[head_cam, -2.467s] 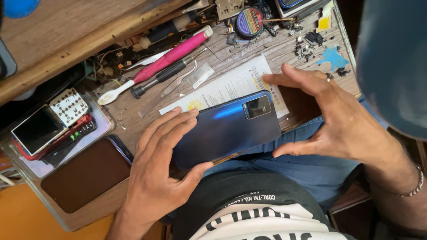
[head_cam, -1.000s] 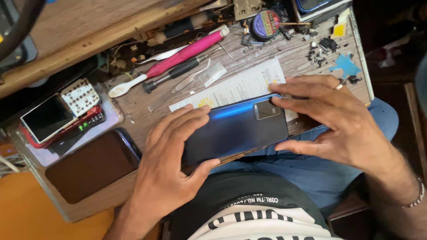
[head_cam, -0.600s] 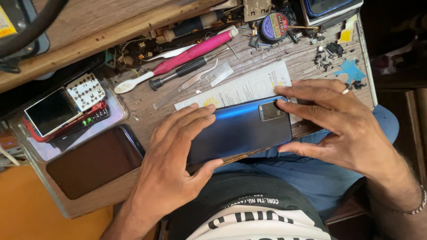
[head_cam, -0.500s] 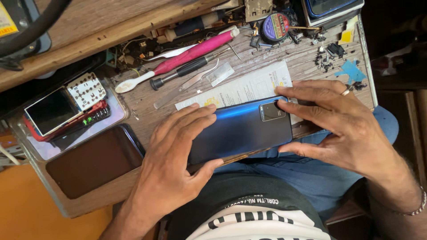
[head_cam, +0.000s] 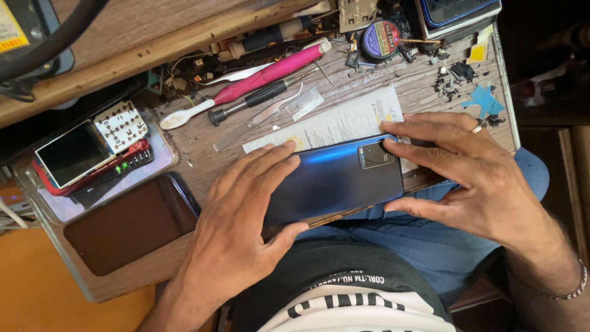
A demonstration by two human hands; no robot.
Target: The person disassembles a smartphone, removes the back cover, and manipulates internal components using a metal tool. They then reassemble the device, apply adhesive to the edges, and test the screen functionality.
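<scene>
Both hands, left hand [head_cam: 236, 227] & right hand [head_cam: 470, 175], gripping blue phone [head_cam: 335, 181], white paper slip [head_cam: 332, 123] under

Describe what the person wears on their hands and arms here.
Both hands are bare, with no gloves. The right hand has a ring on one finger and a thin metal bracelet at the wrist. The left hand wears nothing, and no sleeve shows on either forearm.
</scene>
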